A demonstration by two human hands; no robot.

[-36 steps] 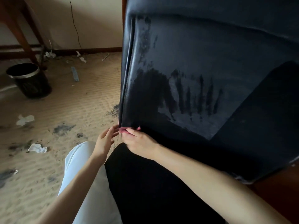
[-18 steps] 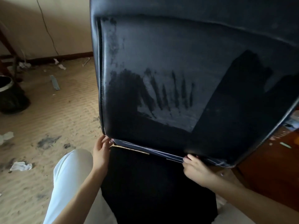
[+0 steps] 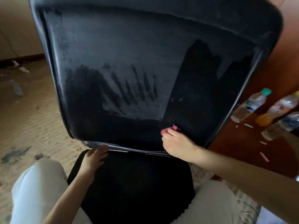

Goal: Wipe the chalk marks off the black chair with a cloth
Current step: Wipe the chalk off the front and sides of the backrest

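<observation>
The black chair's backrest (image 3: 129,46) fills the upper view, coated in a pale chalky film (image 3: 123,50) with dark wiped streaks and clean black patches at lower left and right. My right hand (image 3: 178,143) grips a small pink cloth (image 3: 171,128) and presses it against the lower right of the backrest. Most of the cloth is hidden in my fingers. My left hand (image 3: 93,159) rests with relaxed fingers on the black seat (image 3: 137,183), fingertips at the backrest's lower edge.
A brown wooden table (image 3: 252,143) stands right of the chair with several plastic bottles (image 3: 249,105) and small scraps on it. Sandy carpet (image 3: 32,118) with dark stains and paper litter lies to the left. My knees in white trousers (image 3: 38,191) flank the seat.
My right hand has moved up from the backrest's lower edge onto its face, with the pink cloth showing. My left hand has slid right along the seat. The view has swung right, revealing the bottles.
</observation>
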